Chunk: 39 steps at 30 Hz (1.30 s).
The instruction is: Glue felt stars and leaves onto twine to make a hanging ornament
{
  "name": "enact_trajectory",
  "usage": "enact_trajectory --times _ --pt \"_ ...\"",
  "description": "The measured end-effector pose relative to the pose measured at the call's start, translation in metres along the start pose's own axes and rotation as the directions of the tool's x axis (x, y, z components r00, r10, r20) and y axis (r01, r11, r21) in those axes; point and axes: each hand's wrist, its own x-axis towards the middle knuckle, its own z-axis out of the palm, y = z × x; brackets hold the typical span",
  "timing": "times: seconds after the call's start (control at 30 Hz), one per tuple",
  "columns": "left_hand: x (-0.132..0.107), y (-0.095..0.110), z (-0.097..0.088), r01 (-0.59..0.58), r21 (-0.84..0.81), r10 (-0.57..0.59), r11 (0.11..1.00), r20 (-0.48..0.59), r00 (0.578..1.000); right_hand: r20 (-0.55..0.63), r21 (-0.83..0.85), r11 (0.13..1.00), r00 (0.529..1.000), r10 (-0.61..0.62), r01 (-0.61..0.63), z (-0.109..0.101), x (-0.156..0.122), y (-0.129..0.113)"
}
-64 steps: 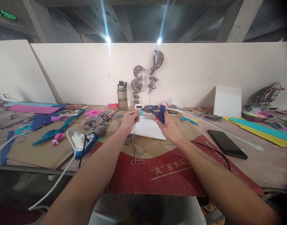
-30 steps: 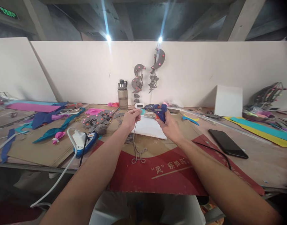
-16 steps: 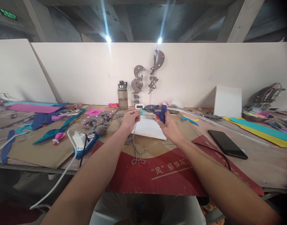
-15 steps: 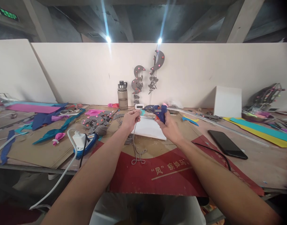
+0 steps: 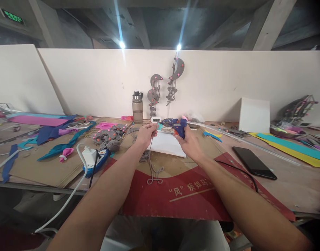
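My right hand [image 5: 189,141] is closed round the grip of a blue glue gun [image 5: 175,125], whose nozzle points left. My left hand [image 5: 145,134] pinches a small teal piece [image 5: 158,127] right at that nozzle, together with a grey cord [image 5: 151,164] that hangs down and loops on the red cardboard [image 5: 186,195]. Both hands hover just above a white sheet [image 5: 167,143] on the table.
A black phone [image 5: 254,162] lies to the right, with a black cable [image 5: 241,170] running from the gun. On the left sit a white power adapter [image 5: 89,155], a second blue glue gun [image 5: 97,164], grey felt pieces [image 5: 107,134] and coloured strips. A water bottle [image 5: 137,107] and white box [image 5: 254,114] stand at the back.
Almost nothing differs; both hands keep their grips at the same spot, and the view has shifted down very slightly.
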Motion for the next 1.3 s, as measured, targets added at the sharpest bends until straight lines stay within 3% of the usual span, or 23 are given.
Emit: enact_trajectory --times 1.3 --pt "-0.0026 0.0017 0.0011 -0.008 -0.008 0.008 1.000 0.004 1.000 -0.002 -0.013 1.000 1.000 -0.018 0.018 -0.0010 0.0008 -0.0018"
